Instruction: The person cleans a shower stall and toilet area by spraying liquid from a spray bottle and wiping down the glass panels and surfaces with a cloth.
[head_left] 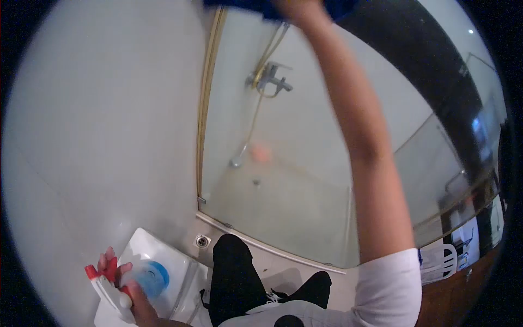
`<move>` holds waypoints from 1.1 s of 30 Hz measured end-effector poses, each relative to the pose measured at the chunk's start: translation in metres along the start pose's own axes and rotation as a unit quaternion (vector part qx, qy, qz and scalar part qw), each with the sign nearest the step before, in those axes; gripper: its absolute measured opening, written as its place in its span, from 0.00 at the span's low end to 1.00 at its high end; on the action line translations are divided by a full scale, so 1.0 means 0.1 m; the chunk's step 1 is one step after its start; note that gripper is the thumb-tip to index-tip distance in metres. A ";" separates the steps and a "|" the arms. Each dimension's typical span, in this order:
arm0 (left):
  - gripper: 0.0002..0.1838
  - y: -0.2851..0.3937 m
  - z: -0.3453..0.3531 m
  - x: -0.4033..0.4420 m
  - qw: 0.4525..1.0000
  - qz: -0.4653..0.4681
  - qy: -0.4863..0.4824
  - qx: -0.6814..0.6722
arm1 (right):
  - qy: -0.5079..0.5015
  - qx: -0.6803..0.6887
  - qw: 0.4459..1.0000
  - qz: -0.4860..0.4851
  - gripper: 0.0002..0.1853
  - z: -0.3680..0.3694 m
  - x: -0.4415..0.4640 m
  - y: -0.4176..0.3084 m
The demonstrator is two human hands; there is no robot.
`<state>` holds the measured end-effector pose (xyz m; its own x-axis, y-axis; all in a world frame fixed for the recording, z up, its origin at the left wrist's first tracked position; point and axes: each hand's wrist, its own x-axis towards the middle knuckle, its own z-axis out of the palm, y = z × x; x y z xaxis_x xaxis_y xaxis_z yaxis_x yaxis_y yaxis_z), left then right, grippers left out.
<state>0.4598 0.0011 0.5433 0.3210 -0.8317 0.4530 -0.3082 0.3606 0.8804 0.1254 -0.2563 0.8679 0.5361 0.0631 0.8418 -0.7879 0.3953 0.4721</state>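
A spray bottle [150, 279] with a blue body and a red and white spray head is in my left hand [128, 286] at the lower left, its fingers closed around the neck. Behind the bottle is the white toilet lid. My right arm stretches up across the view, and my right hand [298, 7] is at the top edge, mostly cut off. It is on a dark blue cloth [245, 6], held high at the glass shower panel [305, 207].
Through the glass show a shower mixer [269, 79], a hose and a shower head [236, 162]. The white toilet [177, 272] stands at the lower left beside a floor drain [202, 241]. A white chair [438, 263] is at the right.
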 end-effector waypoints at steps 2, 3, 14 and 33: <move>0.38 0.11 0.15 0.05 0.991 0.108 0.023 0.074 | -0.103 0.186 0.977 -0.003 0.19 -0.18 -0.86 -0.67; 0.38 0.06 0.13 0.01 0.991 0.107 0.021 0.079 | -0.138 0.198 0.970 -0.006 0.22 -0.29 -1.38 -1.01; 0.30 0.16 0.08 -0.11 0.999 0.036 0.025 0.019 | -0.664 0.463 0.576 0.112 0.21 -2.07 -4.14 -1.79; 0.36 -0.24 0.01 -0.03 0.997 0.079 -0.006 0.004 | -0.167 0.077 0.981 -0.053 0.19 -1.85 -2.20 1.35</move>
<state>0.4655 -0.0049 0.5208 0.2570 -0.7700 0.5840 -0.3606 0.4842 0.7972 -0.0430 -0.0478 0.6977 0.5077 -0.2855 0.8128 -0.7836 0.2390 0.5734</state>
